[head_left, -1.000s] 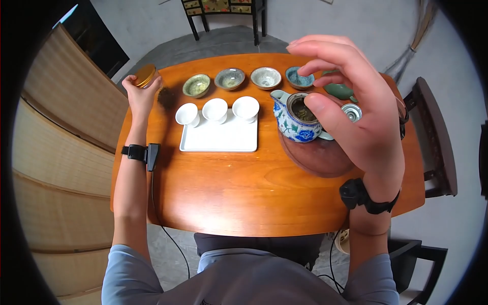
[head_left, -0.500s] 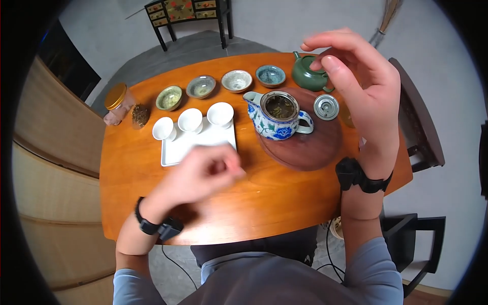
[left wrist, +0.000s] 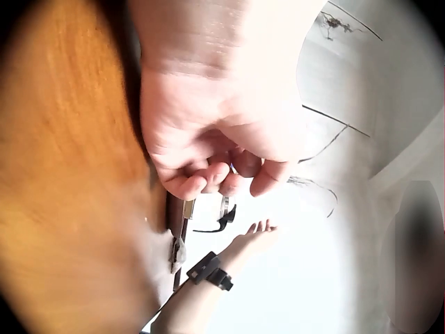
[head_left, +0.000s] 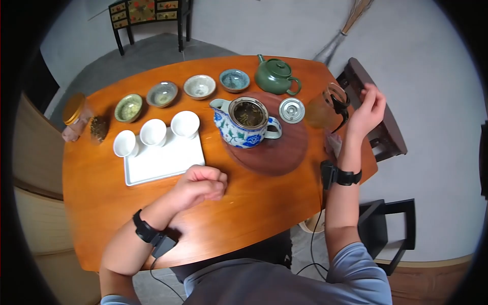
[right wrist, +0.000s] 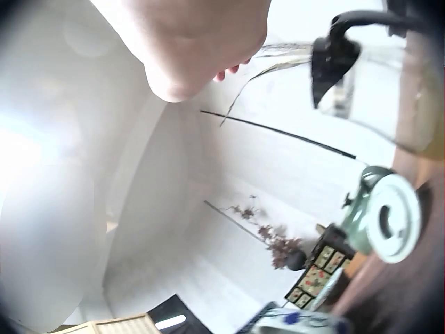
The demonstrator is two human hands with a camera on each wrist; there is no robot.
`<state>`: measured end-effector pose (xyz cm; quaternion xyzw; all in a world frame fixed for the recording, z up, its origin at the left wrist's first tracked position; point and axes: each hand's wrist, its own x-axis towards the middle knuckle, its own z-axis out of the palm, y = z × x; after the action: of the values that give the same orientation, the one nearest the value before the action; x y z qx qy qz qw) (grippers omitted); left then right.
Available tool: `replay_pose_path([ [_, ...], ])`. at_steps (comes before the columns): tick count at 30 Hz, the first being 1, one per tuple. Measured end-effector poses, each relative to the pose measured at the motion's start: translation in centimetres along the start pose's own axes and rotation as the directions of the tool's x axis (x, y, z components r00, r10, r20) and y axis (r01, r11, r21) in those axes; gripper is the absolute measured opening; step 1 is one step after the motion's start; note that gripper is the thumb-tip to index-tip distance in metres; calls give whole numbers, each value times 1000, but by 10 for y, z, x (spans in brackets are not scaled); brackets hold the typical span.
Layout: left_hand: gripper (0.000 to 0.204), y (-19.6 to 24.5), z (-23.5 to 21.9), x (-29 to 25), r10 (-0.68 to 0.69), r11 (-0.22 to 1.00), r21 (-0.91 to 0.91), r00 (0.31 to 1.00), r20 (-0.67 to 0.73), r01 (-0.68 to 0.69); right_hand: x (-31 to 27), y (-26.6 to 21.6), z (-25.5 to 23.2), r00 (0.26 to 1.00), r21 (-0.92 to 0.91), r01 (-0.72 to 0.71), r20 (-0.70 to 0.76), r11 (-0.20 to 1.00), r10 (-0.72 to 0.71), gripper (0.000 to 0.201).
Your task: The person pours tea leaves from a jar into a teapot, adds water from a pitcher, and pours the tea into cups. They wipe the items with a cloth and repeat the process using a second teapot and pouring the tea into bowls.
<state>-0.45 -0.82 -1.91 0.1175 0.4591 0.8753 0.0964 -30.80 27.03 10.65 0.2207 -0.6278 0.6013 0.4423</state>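
My right hand (head_left: 367,112) is raised at the table's right side, fingers bent and holding nothing. Beside it stands a glass pitcher (head_left: 320,113) of amber liquid, its black handle (right wrist: 332,66) close to the hand in the right wrist view. My left hand (head_left: 202,186) hovers before the white tray (head_left: 165,165); the left wrist view shows its fingers (left wrist: 188,186) loosely curled around nothing. Between the hands, a blue-and-white teapot (head_left: 243,136) sits uncovered on a round wooden board (head_left: 287,152), leaves visible inside. A metal-coloured lid (head_left: 292,110) lies right of it.
Three white cups (head_left: 153,133) stand along the tray's back edge. Behind them runs a row of glazed bowls (head_left: 199,87), ending near a green teapot (head_left: 277,77). A gold-lidded jar (head_left: 75,114) and a container of dark leaves (head_left: 98,129) occupy the far left.
The left hand released the gold-lidded jar at the far left and came back to the table's front. The right hand moved lower, beside the pitcher. The head view swung right.
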Motion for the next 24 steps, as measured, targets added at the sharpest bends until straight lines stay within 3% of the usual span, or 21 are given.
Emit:
replay_pose_path([
  [1,32,-1,1,1,11,993,-116,1000,-9,-12,-5,21,-13,1000,-83,-6,-8,997,5,23],
  [3,32,-3,0,3,39,986,-160,999,-16,-41,-10,63,-35,1000,-172,-12,3,985,13,26],
  [6,34,0,5,2,117,981,-155,993,-24,-119,-14,95,-44,921,24,-389,9,921,389,37],
  [8,37,-5,0,1,153,983,-100,988,3,-152,-21,98,-44,943,-275,-298,65,914,327,44],
  [10,39,-5,3,-1,107,991,-77,993,-50,-111,-27,60,-24,752,-95,-659,-74,746,655,55],
  [11,40,-2,0,0,146,989,-25,989,-5,-146,-19,82,-35,721,-181,-684,-26,706,692,56],
  [12,40,-5,0,0,165,986,-33,986,-18,-166,-12,104,-45,692,-268,-693,13,669,721,57],
  [14,44,4,3,-1,145,984,116,988,-62,-137,-16,94,-42,630,-49,-762,174,646,757,65],
  [15,44,7,1,-4,148,983,122,986,-79,-138,-20,77,-35,587,-23,-796,219,605,779,68],
  [17,47,8,1,-4,189,921,361,979,-78,-149,-23,62,-29,547,-46,-821,226,569,806,68],
  [19,47,6,1,-4,198,891,433,975,-103,-135,-19,63,-33,459,-77,-868,249,490,853,65],
  [23,46,-2,3,-3,268,787,594,959,-89,-164,-14,71,-37,451,-40,-868,357,496,818,60],
  [24,46,-1,5,-3,276,785,591,959,-67,-184,-15,77,-37,466,60,-875,373,480,803,53],
])
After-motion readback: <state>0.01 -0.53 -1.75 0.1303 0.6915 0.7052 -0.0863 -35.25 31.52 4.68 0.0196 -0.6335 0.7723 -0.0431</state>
